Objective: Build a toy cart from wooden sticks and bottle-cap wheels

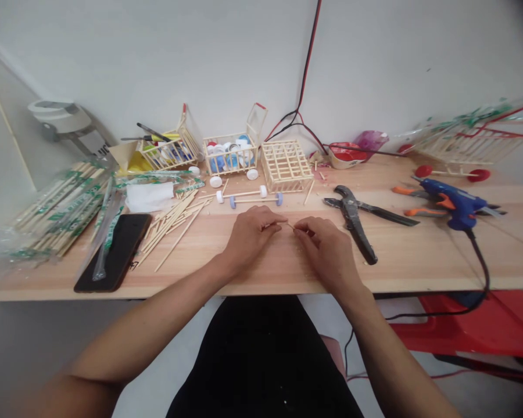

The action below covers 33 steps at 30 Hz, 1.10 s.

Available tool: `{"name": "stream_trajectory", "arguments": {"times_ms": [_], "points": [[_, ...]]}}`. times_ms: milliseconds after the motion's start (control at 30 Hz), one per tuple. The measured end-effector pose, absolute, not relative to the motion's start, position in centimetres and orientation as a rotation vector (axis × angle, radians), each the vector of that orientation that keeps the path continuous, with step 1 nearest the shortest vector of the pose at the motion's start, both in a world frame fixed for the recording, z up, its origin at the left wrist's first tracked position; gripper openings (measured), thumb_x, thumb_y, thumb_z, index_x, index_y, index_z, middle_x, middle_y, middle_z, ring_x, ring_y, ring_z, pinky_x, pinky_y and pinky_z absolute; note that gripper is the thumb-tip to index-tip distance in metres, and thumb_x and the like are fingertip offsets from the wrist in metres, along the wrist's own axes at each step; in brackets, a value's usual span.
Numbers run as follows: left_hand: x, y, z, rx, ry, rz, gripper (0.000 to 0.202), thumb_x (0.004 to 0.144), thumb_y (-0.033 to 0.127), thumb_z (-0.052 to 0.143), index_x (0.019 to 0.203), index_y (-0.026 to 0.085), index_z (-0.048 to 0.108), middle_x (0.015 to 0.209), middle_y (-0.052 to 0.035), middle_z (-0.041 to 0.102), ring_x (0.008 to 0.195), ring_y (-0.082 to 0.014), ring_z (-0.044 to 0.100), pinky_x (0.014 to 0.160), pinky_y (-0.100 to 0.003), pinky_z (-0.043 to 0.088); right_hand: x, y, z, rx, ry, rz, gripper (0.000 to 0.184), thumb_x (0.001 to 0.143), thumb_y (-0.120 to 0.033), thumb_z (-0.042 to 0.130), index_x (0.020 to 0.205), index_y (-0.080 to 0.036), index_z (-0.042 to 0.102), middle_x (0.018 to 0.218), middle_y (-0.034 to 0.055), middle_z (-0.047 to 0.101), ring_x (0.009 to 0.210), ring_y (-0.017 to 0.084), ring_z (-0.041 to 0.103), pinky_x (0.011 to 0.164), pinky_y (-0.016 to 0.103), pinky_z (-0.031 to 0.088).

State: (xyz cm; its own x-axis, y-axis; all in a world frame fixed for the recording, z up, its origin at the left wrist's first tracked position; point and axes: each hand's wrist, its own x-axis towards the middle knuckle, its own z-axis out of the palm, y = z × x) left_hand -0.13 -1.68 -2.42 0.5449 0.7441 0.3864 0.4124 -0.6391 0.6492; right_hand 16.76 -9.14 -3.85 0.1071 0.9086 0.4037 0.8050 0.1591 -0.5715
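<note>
My left hand (pixel 257 229) and my right hand (pixel 325 247) meet low over the front middle of the table. Both are closed in a pinch, and a short thin wooden stick (pixel 290 226) spans the small gap between their fingertips. Just beyond them lie two axles made of sticks with bottle-cap wheels: one with white caps (pixel 240 194), the other with lilac caps (pixel 256 201). A stick-built basket frame (pixel 286 164) sits behind these. To the right of my right hand rests a black-handled cutter (pixel 353 223).
Loose sticks (pixel 169 223), a phone (pixel 113 252) and bagged chopsticks (pixel 61 203) lie left. At the back stand a small cart of bottle caps (pixel 230 155) and another filled cart (pixel 169 151). A blue glue gun (pixel 455 200) with a hanging cable and a red-wheeled cart (pixel 470 148) occupy the right.
</note>
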Motion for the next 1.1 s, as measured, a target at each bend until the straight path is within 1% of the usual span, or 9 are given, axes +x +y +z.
{"name": "stream_trajectory", "arguments": {"times_ms": [100, 300, 433, 567, 733, 800, 900, 1000, 1100], "points": [[-0.13, -1.72, -2.44, 2.317, 0.917, 0.897, 0.018, 0.085, 0.013, 0.062, 0.096, 0.02, 0.074, 0.09, -0.0026, 0.072, 0.089, -0.0173, 0.061, 0.083, -0.032, 0.047, 16.77, -9.17, -3.74, -1.656, -1.703, 0.191, 0.012, 0.089, -0.023, 0.051, 0.085, -0.021, 0.063, 0.084, 0.0041, 0.066, 0.08, 0.021, 0.055, 0.071, 0.032, 0.042], [-0.16, -1.88, -2.09, 2.287, 0.96, 0.871, 0.037, 0.084, 0.013, 0.062, 0.12, 0.022, 0.064, 0.082, 0.0005, 0.068, 0.076, -0.014, 0.059, 0.077, -0.029, 0.048, 16.71, -9.14, -3.87, -1.657, -1.702, 0.178, 0.013, 0.089, -0.024, 0.051, 0.085, -0.022, 0.063, 0.084, 0.0038, 0.066, 0.08, 0.02, 0.055, 0.072, 0.032, 0.041], [-0.17, -1.74, -2.23, 2.326, 0.855, 0.844, 0.026, 0.086, 0.011, 0.058, 0.107, 0.021, 0.071, 0.09, -0.0022, 0.069, 0.085, -0.0156, 0.061, 0.08, -0.029, 0.047, 16.72, -9.22, -3.94, -1.648, -1.703, 0.17, 0.013, 0.089, -0.023, 0.05, 0.085, -0.022, 0.062, 0.085, 0.0039, 0.066, 0.081, 0.021, 0.055, 0.072, 0.032, 0.041], [-0.26, -1.62, -2.38, 2.315, 0.784, 0.817, 0.025, 0.086, 0.01, 0.056, 0.103, 0.02, 0.071, 0.09, -0.0027, 0.068, 0.083, -0.0148, 0.061, 0.077, -0.027, 0.047, 16.72, -9.31, -3.83, -1.645, -1.72, 0.165, 0.014, 0.09, -0.024, 0.049, 0.084, -0.022, 0.062, 0.085, 0.0041, 0.066, 0.081, 0.021, 0.055, 0.072, 0.033, 0.041], [-0.29, -1.69, -2.28, 2.316, 0.831, 0.777, 0.045, 0.085, 0.01, 0.058, 0.129, 0.017, 0.057, 0.084, -0.0005, 0.065, 0.074, -0.0128, 0.056, 0.075, -0.027, 0.046, 16.71, -9.28, -3.8, -1.654, -1.726, 0.164, 0.013, 0.09, -0.023, 0.05, 0.085, -0.022, 0.062, 0.085, 0.0041, 0.066, 0.081, 0.021, 0.055, 0.072, 0.033, 0.041], [-0.27, -1.68, -2.25, 2.321, 0.841, 0.771, 0.042, 0.085, 0.011, 0.058, 0.126, 0.016, 0.059, 0.084, -0.001, 0.065, 0.074, -0.0132, 0.057, 0.075, -0.028, 0.046, 16.72, -9.29, -3.83, -1.654, -1.721, 0.167, 0.013, 0.09, -0.023, 0.05, 0.085, -0.022, 0.062, 0.085, 0.0041, 0.066, 0.082, 0.021, 0.055, 0.072, 0.033, 0.041], [-0.25, -1.6, -2.26, 2.328, 0.803, 0.77, 0.028, 0.086, 0.011, 0.056, 0.111, 0.017, 0.068, 0.087, -0.003, 0.066, 0.08, -0.0145, 0.059, 0.077, -0.028, 0.047, 16.73, -9.34, -3.84, -1.65, -1.721, 0.162, 0.014, 0.09, -0.023, 0.05, 0.085, -0.022, 0.062, 0.085, 0.0042, 0.066, 0.082, 0.021, 0.055, 0.072, 0.033, 0.04], [-0.23, -1.55, -2.27, 2.315, 0.762, 0.78, 0.025, 0.085, 0.009, 0.055, 0.102, 0.018, 0.071, 0.091, -0.0042, 0.068, 0.082, -0.0149, 0.061, 0.077, -0.028, 0.047, 16.74, -9.39, -3.83, -1.647, -1.737, 0.157, 0.014, 0.09, -0.022, 0.05, 0.085, -0.021, 0.062, 0.084, 0.0042, 0.066, 0.082, 0.021, 0.054, 0.073, 0.032, 0.04], [-0.18, -1.57, -2.26, 2.276, 0.801, 0.772, 0.03, 0.084, 0.009, 0.058, 0.11, 0.016, 0.069, 0.086, -0.0031, 0.067, 0.076, -0.0137, 0.06, 0.075, -0.027, 0.047, 16.75, -9.39, -3.88, -1.65, -1.728, 0.152, 0.012, 0.09, -0.021, 0.051, 0.085, -0.021, 0.062, 0.084, 0.0038, 0.065, 0.082, 0.021, 0.054, 0.072, 0.032, 0.04]]}}
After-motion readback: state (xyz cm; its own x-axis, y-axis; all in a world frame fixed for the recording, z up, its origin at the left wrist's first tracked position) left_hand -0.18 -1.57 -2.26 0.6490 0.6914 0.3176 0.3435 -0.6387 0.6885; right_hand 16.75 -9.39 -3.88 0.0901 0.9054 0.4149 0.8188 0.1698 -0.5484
